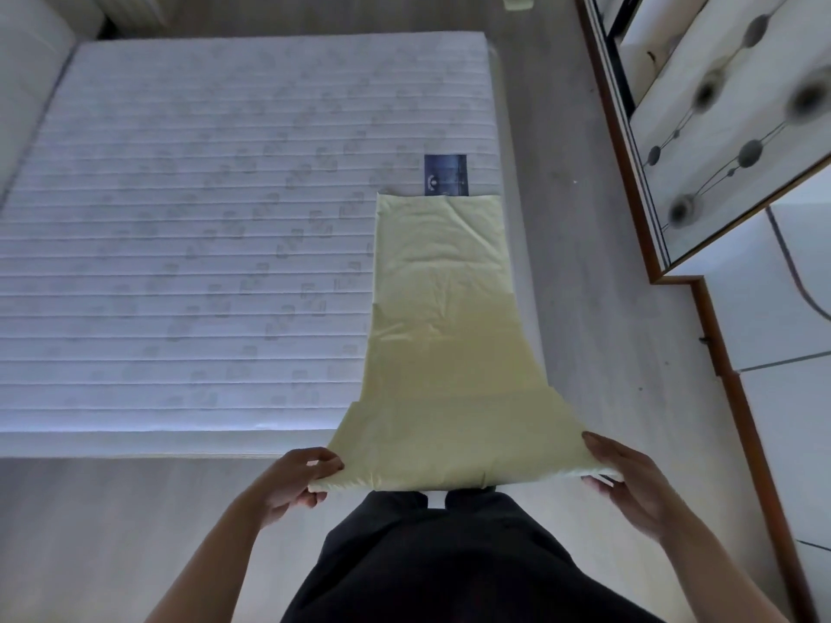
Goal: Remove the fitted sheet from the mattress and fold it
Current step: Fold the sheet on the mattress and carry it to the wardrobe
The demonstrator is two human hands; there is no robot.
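Note:
The pale yellow fitted sheet point(445, 317) is folded into a long narrow strip. Its far end lies on the right part of the bare white quilted mattress point(202, 227), and its near end is lifted off the bed's front edge toward me. My left hand point(299, 481) pinches the near left corner of the strip. My right hand point(629, 483) grips the near right corner, thumb on top and fingers underneath. The strip is stretched between both hands at waist height.
A dark blue label point(446, 174) sits on the mattress just beyond the sheet's far end. A wardrobe with mirrored, patterned doors point(719, 128) stands along the right. Light wood floor point(584, 218) runs between bed and wardrobe. My dark trousers point(449, 564) fill the bottom.

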